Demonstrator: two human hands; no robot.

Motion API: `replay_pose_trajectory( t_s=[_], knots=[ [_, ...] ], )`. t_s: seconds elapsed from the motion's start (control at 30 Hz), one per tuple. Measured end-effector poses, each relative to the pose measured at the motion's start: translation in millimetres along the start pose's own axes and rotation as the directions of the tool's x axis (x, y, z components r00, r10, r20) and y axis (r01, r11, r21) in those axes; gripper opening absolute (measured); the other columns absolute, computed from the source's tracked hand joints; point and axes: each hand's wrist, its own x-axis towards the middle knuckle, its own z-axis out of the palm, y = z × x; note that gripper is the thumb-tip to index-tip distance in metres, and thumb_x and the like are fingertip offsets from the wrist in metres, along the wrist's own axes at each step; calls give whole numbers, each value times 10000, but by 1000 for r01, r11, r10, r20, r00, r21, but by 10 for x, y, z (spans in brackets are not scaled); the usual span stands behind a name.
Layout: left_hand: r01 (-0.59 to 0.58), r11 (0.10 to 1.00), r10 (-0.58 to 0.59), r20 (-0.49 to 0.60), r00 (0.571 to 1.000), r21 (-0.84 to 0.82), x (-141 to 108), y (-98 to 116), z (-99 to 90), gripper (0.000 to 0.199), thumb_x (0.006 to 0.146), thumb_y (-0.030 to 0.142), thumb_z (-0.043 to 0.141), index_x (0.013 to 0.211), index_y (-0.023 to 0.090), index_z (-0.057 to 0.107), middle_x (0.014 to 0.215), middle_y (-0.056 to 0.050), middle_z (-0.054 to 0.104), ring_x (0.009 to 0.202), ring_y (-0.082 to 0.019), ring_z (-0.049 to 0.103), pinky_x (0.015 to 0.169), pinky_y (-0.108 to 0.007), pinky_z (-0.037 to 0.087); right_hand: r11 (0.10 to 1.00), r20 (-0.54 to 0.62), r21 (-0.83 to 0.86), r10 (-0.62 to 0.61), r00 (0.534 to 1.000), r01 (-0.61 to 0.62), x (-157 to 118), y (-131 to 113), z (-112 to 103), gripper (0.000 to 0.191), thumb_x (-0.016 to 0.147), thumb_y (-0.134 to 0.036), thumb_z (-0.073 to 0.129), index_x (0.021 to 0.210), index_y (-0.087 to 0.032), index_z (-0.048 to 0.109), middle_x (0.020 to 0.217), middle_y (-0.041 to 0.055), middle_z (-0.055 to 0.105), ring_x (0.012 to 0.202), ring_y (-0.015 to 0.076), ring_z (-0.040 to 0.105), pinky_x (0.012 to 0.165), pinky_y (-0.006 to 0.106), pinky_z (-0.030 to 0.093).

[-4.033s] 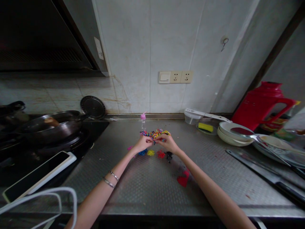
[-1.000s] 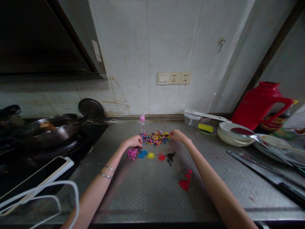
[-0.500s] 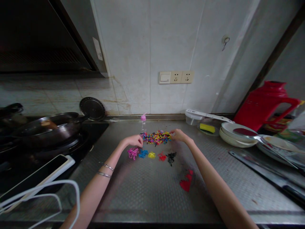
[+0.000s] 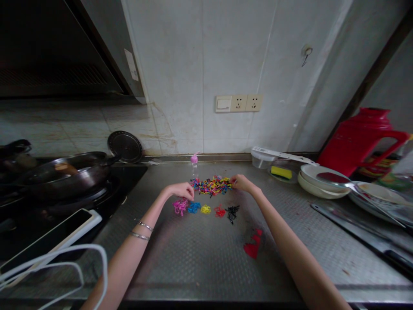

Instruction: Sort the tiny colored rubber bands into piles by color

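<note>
A long heap of mixed-colour rubber bands [image 4: 211, 186] lies on the metal counter [image 4: 200, 258]. My left hand [image 4: 182, 190] is closed, fingertips pointing down just left of the heap and above the blue rubber bands [image 4: 194, 208]; whatever it pinches is too small to make out. At the heap's right end, my right hand [image 4: 241, 182] has its fingers pinched together at the edge bands. Nearer me runs a row of small single-colour piles: pink bands [image 4: 180, 206], the blue ones, yellow bands [image 4: 205, 209], red bands [image 4: 220, 211] and black bands [image 4: 232, 213].
A small clear bottle with a pink top [image 4: 194, 159] stands behind the heap. Red torn pieces [image 4: 253, 244] lie in front. To the right are a yellow sponge [image 4: 281, 173], bowls [image 4: 318, 185], a knife [image 4: 348, 228] and a red thermos [image 4: 358, 142]. A pan [image 4: 87, 174] and phone [image 4: 48, 241] are left.
My left hand has dipped very slightly toward the blue pile. My right hand stays at the right end of the heap, and the piles look the same.
</note>
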Motion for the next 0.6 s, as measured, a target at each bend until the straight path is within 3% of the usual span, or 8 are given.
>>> replay_pose_trajectory(
  t_s=[0.37, 0.6],
  knots=[
    [-63, 998, 57, -265, 963, -12, -4, -28, 30, 166, 616, 224, 574, 704, 107, 650, 570, 7, 561, 519, -78, 437, 503, -184, 313, 999, -48, -3, -36, 998, 36, -21, -50, -54, 314, 666, -99, 465, 901, -146, 669, 776, 49, 671, 706, 126, 595, 616, 160, 391],
    [-39, 997, 8, -391, 920, -72, -40, -116, 117, 236, 661, 263, 523, 766, 79, 626, 609, -17, 575, 525, -85, 453, 512, -190, 319, 993, -89, 76, -82, 993, 88, -122, -63, -196, 331, 671, -125, 522, 987, -130, 623, 769, 47, 667, 674, 120, 593, 606, 164, 406]
  ],
)
